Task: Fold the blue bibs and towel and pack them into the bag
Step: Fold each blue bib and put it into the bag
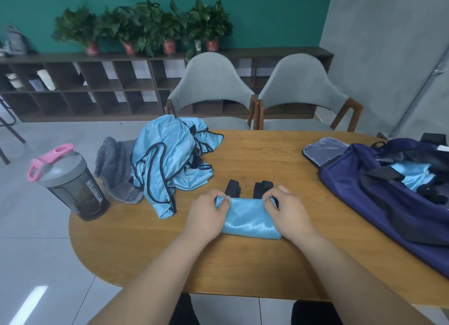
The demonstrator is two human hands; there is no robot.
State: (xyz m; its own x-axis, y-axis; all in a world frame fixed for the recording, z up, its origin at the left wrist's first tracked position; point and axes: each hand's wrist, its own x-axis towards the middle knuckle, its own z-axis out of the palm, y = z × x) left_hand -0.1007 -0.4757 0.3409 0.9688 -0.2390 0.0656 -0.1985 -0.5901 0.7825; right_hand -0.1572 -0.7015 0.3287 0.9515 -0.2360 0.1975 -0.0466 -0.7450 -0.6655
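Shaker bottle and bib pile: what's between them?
The crumpled grey towel lies between the shaker bottle and the bib pile, against the pile. Head view.

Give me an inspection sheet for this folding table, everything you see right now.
Surface: wooden table, rounded ends.
Job's things: folded bib in front; unfolded bib pile and grey towel at far left; navy bag open at right, blue cloth inside.
Clutter: shaker bottle with pink lid at left edge; two black pieces just beyond the folded bib, what they are unclear.
Hands: left hand and right hand each grip the folded bib's far edge, fingers curled.
Cables: nothing seen.
Surroundings: two grey chairs, shelf with potted plants, teal wall.
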